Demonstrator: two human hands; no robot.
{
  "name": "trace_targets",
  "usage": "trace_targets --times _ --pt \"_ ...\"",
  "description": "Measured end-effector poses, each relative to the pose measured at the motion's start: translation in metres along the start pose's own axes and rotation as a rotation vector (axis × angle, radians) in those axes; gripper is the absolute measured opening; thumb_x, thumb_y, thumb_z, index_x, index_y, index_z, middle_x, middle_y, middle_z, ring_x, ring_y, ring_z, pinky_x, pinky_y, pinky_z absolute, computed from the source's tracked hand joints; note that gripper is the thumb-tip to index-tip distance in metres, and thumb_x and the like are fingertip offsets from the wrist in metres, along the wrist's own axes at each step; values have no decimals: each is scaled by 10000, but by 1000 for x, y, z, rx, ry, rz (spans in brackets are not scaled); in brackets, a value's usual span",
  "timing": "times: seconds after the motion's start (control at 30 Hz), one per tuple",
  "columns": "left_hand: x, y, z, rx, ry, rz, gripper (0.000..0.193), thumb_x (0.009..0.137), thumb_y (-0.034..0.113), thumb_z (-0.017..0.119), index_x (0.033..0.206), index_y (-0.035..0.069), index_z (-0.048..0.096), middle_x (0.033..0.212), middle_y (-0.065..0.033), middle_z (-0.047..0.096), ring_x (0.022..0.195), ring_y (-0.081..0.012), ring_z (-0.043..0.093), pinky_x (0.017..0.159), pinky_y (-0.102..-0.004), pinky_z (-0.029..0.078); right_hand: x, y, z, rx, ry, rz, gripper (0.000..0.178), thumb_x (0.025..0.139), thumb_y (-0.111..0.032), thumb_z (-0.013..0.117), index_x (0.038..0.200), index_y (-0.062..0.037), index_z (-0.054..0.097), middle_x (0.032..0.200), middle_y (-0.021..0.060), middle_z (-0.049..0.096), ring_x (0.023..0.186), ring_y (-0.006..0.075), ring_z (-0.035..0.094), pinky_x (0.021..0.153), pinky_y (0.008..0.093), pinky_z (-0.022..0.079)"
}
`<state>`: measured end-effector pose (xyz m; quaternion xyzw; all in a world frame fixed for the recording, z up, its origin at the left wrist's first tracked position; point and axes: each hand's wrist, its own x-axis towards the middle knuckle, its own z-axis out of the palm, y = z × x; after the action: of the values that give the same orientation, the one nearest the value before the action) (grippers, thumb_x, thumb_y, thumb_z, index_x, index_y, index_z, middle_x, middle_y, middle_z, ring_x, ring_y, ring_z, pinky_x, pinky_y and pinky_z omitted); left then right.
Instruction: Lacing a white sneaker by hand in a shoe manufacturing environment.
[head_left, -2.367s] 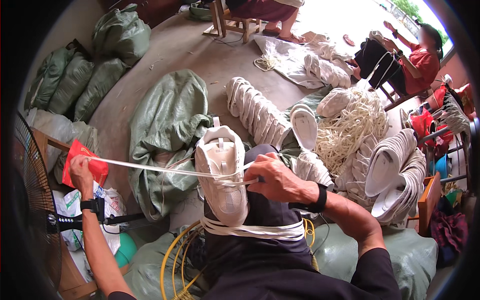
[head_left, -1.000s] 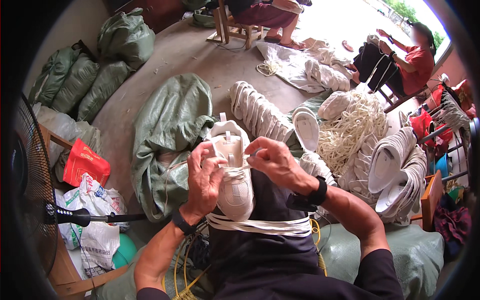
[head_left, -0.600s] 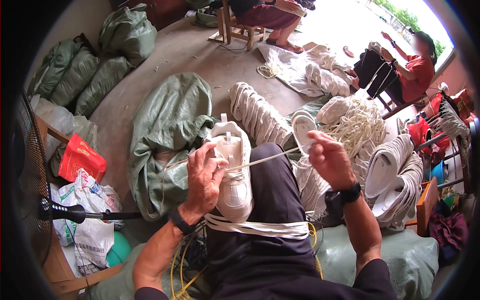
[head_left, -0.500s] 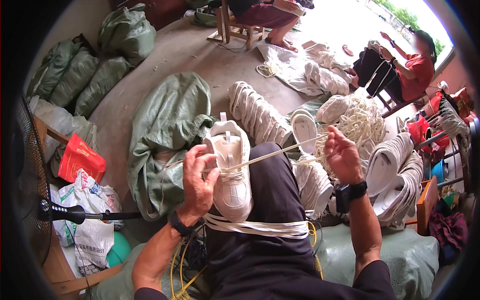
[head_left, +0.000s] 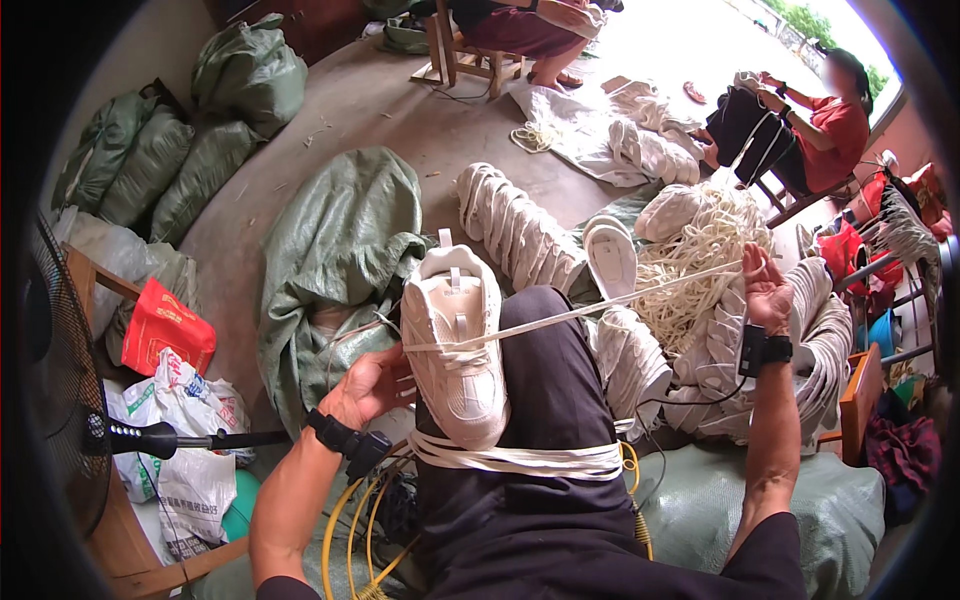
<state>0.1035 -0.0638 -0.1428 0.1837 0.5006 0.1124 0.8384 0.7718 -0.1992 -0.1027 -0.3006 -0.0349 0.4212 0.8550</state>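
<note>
A cream sneaker lies sole down on my thigh, toe toward me. From its lower eyelets a flat white shoelace runs taut up to the right. My right hand holds the far end of that lace, palm partly turned up. Beside the sneaker's left side is my left hand, its fingers stretched toward the upper and apart, with the tips partly hidden at the shoe's edge. A bundle of white laces lies across my thigh below the toe.
Stacked sneakers, a tangled lace pile and more shoes lie ahead and right. A green sack stands left, near a black fan. Two other people sit farther off; one wears a red top.
My right hand has moved right and outward, drawing out a longer stretch of lace. My left hand has come off the shoe's front, down and left to its side.
</note>
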Motion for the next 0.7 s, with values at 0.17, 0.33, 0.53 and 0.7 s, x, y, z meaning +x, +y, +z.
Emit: trace_targets --times 0.17,0.33,0.53,0.7 --pt "22 2 -14 -436 68 209 277 1013 208 585 1232 42 618 1220 -95 653 1144 -249 611 1033 -453 462 -1 -45 1 -2 40 -58 374 1011 -39 489 1316 177 469 1390 335 521 1351 438 480 1175 513 406" --pt "0 9 -42 -461 -23 465 173 1022 213 587 1078 65 657 995 -45 703 899 -191 670 868 -397 562 23 -84 -29 -54 -24 -52 456 970 -3 547 1351 204 406 1410 332 492 1330 429 501 1156 483 432" --pt "-29 1 -45 -548 12 548 173 1037 223 557 1017 77 646 916 -18 681 829 -175 652 788 -346 583 53 -104 -53 -143 54 -46 438 946 49 548 1342 179 416 1339 303 547 1285 390 546 1111 442 484" --pt "-42 20 -69 -663 168 624 188 1027 269 575 984 99 644 879 -6 663 800 -166 618 779 -368 522 74 -95 -55 -226 -36 -109 446 924 103 534 1351 162 422 1356 279 538 1263 369 566 1129 417 471"
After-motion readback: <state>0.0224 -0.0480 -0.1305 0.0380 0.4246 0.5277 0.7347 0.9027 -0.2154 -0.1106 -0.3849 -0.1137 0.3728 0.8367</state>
